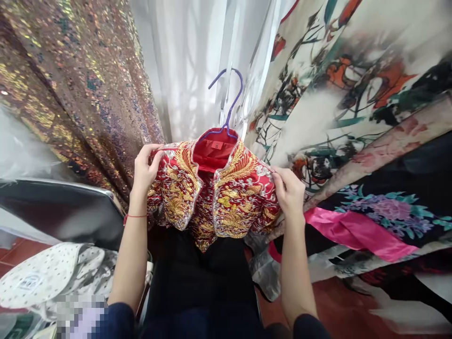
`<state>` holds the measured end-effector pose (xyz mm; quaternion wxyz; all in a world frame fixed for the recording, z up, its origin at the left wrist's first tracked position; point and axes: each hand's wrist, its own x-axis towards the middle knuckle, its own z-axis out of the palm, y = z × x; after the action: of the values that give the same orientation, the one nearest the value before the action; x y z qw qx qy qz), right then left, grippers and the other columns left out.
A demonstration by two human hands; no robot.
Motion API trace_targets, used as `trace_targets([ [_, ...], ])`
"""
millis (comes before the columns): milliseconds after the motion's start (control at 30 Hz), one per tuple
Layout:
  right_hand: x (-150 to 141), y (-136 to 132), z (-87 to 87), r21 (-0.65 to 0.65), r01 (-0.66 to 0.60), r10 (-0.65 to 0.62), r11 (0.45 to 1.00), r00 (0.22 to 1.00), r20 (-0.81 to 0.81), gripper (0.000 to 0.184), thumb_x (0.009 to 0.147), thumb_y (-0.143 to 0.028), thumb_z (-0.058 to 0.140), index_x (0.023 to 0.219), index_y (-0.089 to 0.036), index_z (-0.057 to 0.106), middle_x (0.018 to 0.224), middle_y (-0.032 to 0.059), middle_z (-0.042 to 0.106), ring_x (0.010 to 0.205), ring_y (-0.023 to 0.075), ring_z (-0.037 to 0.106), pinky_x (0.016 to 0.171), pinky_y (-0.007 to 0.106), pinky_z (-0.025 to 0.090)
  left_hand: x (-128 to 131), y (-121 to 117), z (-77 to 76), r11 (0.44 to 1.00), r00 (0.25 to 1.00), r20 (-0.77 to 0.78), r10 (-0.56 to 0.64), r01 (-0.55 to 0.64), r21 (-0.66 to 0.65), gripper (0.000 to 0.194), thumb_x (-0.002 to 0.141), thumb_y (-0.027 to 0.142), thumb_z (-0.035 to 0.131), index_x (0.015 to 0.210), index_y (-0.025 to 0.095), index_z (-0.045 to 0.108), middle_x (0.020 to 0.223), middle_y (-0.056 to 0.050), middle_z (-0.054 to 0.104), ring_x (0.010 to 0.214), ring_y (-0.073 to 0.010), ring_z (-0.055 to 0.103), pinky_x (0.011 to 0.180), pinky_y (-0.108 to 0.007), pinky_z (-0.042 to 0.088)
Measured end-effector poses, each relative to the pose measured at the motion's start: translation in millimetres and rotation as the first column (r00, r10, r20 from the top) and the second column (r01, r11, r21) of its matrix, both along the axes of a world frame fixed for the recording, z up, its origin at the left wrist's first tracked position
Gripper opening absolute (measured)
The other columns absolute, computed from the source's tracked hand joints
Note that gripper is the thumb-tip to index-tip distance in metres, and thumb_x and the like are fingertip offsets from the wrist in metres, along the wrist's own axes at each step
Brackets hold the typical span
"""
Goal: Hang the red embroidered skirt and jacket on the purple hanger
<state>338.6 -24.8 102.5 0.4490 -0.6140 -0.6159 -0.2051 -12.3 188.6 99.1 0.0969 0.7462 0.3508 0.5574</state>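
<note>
The left hand pinches one shoulder of the red embroidered jacket, the right hand the other (both closed on cloth). It hangs on a purple hanger; best keep both shoulders level.

One camera on the person's head looks forward and down, very close to the red gold-embroidered jacket hanging on the purple hanger.

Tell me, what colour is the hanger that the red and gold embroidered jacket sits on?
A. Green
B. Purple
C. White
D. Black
B: the hanger hook rising from the collar of the red and gold jacket is purple, seen against the white curtain, while the left hand and right hand grip the shoulders.
</note>
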Motion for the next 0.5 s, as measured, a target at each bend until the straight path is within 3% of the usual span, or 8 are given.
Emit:
trace_targets([
  [133,4,6,-6.2,0.068,0.059,-0.058,0.996,0.998,-0.024,0.049,0.103,-0.051,0.035,0.096,-0.018,0.07,0.091,0.0109,0.075,0.082,0.0195,0.071,0.077,0.03,0.054,6,-2,5.8,0.998,0.992,0.119,0.04,-0.045,0.034,0.021,0.095,0.037,0.052,0.093,0.019,0.063,0.09,-0.006,0.068,0.083,-0.0157,0.062,0.08,-0.028,0.05],
  [300,12,1,21.6,0.178,0.116,-0.112,0.977,0.993,-0.033,0.048,0.102,-0.052,0.038,0.093,-0.017,0.069,0.086,0.0095,0.073,0.077,0.0175,0.068,0.074,0.027,0.05,13,-13,50.2,0.983,0.974,0.212,0.084,-0.116,0.14,0.025,0.097,0.041,0.05,0.091,0.021,0.064,0.09,-0.005,0.067,0.084,-0.0155,0.061,0.082,-0.028,0.049],
  [367,17,2,30.0,0.123,0.103,-0.093,0.987,0.992,-0.081,0.046,0.101,-0.052,0.038,0.093,-0.017,0.068,0.085,0.0071,0.071,0.076,0.016,0.065,0.074,0.026,0.049,15,-8,61.1,0.987,0.982,0.177,0.066,-0.091,0.135,0.025,0.097,0.041,0.05,0.092,0.021,0.065,0.09,-0.004,0.066,0.083,-0.0151,0.06,0.082,-0.028,0.047],
  [433,21,5,28.7,-0.023,0.026,-0.029,0.999,0.99,-0.138,0.045,0.1,-0.053,0.041,0.087,-0.018,0.066,0.078,0.0031,0.066,0.07,0.0139,0.059,0.07,0.025,0.046,16,3,57.0,0.997,0.995,0.1,0.027,-0.034,0.07,0.025,0.096,0.042,0.052,0.091,0.021,0.065,0.087,-0.002,0.065,0.08,-0.0144,0.058,0.079,-0.026,0.046],
  [500,22,9,18.0,-0.133,-0.053,0.024,0.99,0.978,-0.209,0.045,0.098,-0.055,0.042,0.078,-0.019,0.061,0.069,-0.0005,0.057,0.064,0.0124,0.052,0.064,0.024,0.042,17,14,38.6,0.999,0.998,0.061,0.006,-0.003,-0.043,0.029,0.096,0.043,0.05,0.083,0.02,0.062,0.08,-0.001,0.062,0.074,-0.0134,0.053,0.074,-0.026,0.043],
])
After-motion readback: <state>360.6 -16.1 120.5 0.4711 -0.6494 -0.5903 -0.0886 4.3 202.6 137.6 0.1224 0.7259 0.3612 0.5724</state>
